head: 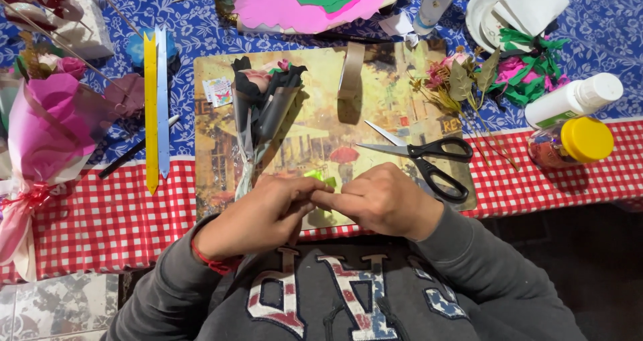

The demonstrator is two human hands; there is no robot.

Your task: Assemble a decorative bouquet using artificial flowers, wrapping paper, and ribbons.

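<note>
at the far left lay a pink-wrapped bouquet [47,123], and beside it a yellow ribbon strip [151,113] and a pale blue ribbon strip [163,100] ran side by side down the tablecloth. on the picture placemat [315,107] a small rose bouquet in black wrap [264,107] lay tilted, its stem end reaching toward the hands. the left hand [261,214] and the right hand [385,200] met at the mat's near edge, fingertips pinched narrowly together on a lime green ribbon piece [320,178], mostly hidden between them. this looked like the step of folding or knotting a small bow; the next move would call for a steady pinch so the loops stayed put. right of the hands rested open black-handled scissors [429,157], then dried flowers [462,83], and farthest right a yellow-lidded jar [576,143].
</note>
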